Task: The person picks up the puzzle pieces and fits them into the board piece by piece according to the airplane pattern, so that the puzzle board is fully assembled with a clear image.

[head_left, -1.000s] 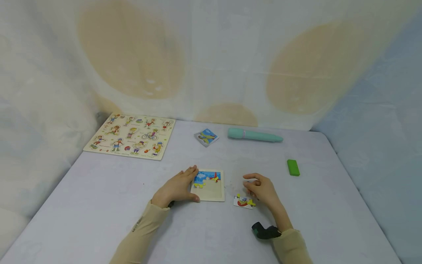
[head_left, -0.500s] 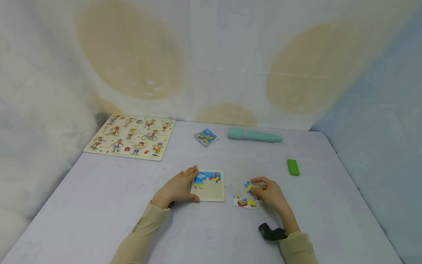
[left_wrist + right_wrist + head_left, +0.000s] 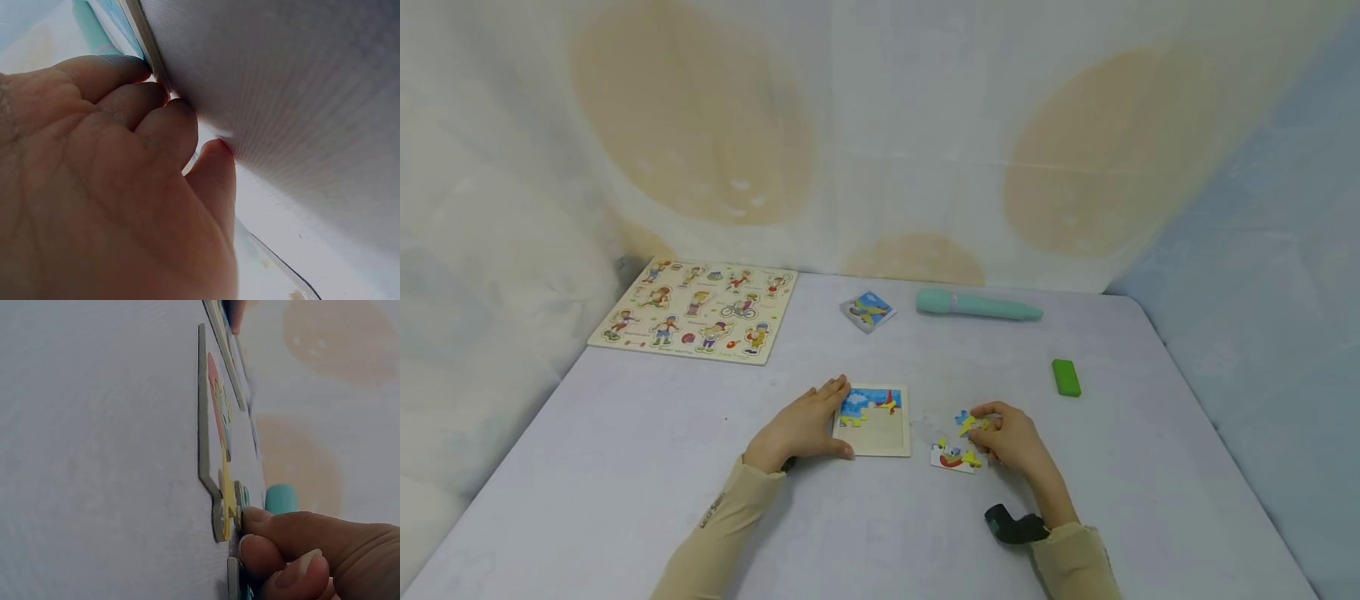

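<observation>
A square wooden puzzle tray (image 3: 895, 446) lies on the table, with blue sky and part of a red-and-yellow plane filling its upper part. My left hand (image 3: 801, 425) rests against the tray's left edge, fingers extended and thumb near the lower corner. To the right, my right hand (image 3: 1013, 435) pinches a blue-and-yellow puzzle piece (image 3: 963, 419) between thumb and forefinger, low over the table. Just below it lies a white-edged puzzle piece (image 3: 951, 457) with red and yellow, also seen side-on in the right wrist view. Another piece near the right fingers is partly hidden.
At the back left lies a wooden board (image 3: 696, 312) with sports figures. A small picture card (image 3: 869, 311) and a mint-green pen-shaped object (image 3: 977, 304) lie at the back. On the right is a green block (image 3: 1066, 377).
My right hand has shifted right and slightly toward me, and the blue-and-yellow puzzle piece now shows at its fingertips. The left hand and the tray stay in place.
</observation>
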`<state>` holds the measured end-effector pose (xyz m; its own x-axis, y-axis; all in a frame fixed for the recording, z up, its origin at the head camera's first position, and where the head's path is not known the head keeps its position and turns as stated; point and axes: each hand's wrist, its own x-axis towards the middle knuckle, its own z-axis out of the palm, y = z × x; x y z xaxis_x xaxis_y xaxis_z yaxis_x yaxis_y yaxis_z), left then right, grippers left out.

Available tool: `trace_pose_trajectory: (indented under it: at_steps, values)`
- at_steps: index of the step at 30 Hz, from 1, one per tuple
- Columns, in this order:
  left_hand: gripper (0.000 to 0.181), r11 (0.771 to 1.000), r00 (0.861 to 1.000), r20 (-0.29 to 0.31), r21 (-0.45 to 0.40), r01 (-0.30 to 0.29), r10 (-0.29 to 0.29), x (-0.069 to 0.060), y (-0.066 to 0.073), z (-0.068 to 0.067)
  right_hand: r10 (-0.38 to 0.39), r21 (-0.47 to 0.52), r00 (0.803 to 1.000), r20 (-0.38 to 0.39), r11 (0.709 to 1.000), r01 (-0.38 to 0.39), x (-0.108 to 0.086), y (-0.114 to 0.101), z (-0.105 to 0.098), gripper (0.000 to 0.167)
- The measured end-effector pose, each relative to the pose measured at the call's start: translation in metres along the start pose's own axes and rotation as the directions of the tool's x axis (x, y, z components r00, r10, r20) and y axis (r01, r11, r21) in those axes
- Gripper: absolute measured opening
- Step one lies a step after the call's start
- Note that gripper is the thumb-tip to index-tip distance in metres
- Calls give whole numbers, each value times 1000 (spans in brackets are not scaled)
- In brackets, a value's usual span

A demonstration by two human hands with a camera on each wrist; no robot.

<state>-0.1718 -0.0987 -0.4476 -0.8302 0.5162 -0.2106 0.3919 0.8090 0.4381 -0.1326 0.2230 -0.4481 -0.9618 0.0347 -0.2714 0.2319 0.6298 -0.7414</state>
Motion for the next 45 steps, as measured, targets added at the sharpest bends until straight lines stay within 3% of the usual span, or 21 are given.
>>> trace_pose_trajectory:
  at_steps: [10, 19, 32, 38, 45]
  values:
    - [104, 1000, 1000, -1, -3, -1, 1, 0, 0, -1, -5, -4, 1000, 26, 1000, 5, 2, -1, -1, 35]
    - [105, 1000, 1000, 5, -15, 10, -9, -1, 0, -1, -76, -25, 995, -65, 997, 74, 3, -1, 1, 26]
    - [105, 1000, 1000, 8, -21, 15, -15, -1, 0, -1, -59, 60, 997, -50, 996, 62, 11, 3, 3, 16]
    - [105, 1000, 1000, 9, -19, 15, -15, -1, 0, -1, -103, 126, 994, -43, 986, 107, 17, -6, 8, 18]
    - [104, 1000, 1000, 1, -27, 8, -8, -1, 1, -1, -93, 153, 995, -39, 983, 98, 27, -25, 20, 19]
